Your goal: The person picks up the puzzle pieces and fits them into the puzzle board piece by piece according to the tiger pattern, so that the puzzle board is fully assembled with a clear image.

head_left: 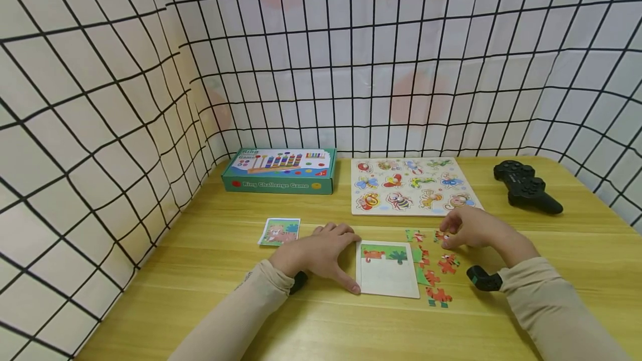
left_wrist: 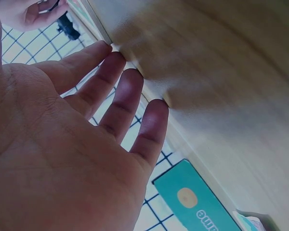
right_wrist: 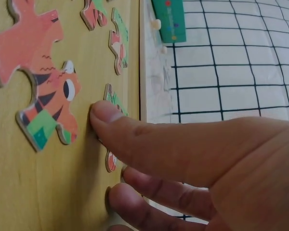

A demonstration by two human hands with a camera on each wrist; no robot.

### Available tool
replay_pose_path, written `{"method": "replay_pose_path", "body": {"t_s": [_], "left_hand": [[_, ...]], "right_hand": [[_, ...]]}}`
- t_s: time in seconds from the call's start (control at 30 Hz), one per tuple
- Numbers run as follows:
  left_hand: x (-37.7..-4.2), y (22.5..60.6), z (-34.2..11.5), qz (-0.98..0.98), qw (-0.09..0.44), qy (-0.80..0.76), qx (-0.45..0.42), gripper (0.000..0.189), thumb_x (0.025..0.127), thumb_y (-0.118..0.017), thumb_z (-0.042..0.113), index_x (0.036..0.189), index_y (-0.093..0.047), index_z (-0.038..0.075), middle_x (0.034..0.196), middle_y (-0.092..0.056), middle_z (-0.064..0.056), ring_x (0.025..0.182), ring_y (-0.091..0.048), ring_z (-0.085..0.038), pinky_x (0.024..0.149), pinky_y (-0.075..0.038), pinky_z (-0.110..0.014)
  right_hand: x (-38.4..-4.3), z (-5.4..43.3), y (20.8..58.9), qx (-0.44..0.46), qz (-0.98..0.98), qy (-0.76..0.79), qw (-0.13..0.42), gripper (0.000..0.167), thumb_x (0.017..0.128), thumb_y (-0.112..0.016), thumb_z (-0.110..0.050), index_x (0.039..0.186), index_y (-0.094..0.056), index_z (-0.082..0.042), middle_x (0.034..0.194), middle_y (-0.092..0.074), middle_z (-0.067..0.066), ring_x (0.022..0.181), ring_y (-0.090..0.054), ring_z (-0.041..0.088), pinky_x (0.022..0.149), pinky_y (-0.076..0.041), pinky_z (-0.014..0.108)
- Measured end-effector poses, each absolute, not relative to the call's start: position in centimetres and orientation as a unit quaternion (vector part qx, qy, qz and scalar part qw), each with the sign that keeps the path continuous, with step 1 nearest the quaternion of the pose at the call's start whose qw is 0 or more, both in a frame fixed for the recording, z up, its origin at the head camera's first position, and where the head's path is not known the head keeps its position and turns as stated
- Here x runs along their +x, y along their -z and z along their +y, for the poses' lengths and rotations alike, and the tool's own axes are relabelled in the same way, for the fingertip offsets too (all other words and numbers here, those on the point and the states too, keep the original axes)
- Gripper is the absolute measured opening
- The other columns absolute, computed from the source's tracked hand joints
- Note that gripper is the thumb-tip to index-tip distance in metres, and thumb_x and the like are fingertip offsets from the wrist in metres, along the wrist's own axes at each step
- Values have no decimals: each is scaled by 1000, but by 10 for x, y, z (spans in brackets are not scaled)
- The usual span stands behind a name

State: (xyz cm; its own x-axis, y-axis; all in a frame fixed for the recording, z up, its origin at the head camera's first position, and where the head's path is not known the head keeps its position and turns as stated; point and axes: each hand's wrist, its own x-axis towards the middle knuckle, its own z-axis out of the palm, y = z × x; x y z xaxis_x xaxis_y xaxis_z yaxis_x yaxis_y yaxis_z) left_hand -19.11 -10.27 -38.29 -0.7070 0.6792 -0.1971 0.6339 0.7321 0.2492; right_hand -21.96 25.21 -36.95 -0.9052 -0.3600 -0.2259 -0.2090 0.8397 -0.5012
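A square puzzle tray [head_left: 386,280] lies on the table, with joined jigsaw pieces [head_left: 383,253] along its top. My left hand [head_left: 326,252] is at its left side, fingers spread and thumb by the lower left corner. In the left wrist view the fingers [left_wrist: 130,101] are extended with fingertips on the tabletop. My right hand [head_left: 468,230] is over a small jigsaw piece [head_left: 441,236]. In the right wrist view that piece [right_wrist: 111,161] lies on the table partly behind the thumb [right_wrist: 135,130], with the fingers apart from the thumb.
Loose jigsaw pieces, including a tiger-face piece [head_left: 448,263], lie right of the tray. A picture card [head_left: 280,232] lies left. Behind are a Ring Challenge Game box [head_left: 281,171], an insect peg board [head_left: 413,185] and a black game controller [head_left: 526,185]. Gridded cloth walls surround the table.
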Motion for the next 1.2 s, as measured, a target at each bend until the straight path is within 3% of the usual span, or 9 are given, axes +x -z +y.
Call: {"method": "replay_pose_path", "body": {"t_s": [0.47, 0.8, 1.2], "left_hand": [[-192, 386, -103, 920, 134, -78, 360, 103, 69, -74, 78, 149, -46, 18, 143, -42, 5, 126, -37, -18, 112, -29, -45], [-192, 384, -104, 920, 134, -78, 360, 103, 70, -75, 76, 149, -45, 18, 144, -42, 5, 126, -37, -19, 112, -29, -45], [-190, 381, -103, 919, 138, -82, 360, 102, 71, -76, 75, 149, -45, 18, 144, -42, 4, 128, -37, -19, 113, -28, -48]], "right_hand": [[-218, 251, 368, -171, 942, 249, 145, 27, 82, -85, -17, 96, -69, -2, 91, -63, 4, 85, -56, 21, 75, -47, 39], [-218, 249, 370, -159, 935, 277, 155, 29, 81, -85, -13, 98, -65, -3, 85, -61, 4, 77, -55, 20, 66, -46, 36], [-216, 248, 371, -180, 912, 328, 166, 25, 87, -80, -12, 103, -65, -1, 81, -65, 4, 68, -60, 20, 58, -50, 34]]}}
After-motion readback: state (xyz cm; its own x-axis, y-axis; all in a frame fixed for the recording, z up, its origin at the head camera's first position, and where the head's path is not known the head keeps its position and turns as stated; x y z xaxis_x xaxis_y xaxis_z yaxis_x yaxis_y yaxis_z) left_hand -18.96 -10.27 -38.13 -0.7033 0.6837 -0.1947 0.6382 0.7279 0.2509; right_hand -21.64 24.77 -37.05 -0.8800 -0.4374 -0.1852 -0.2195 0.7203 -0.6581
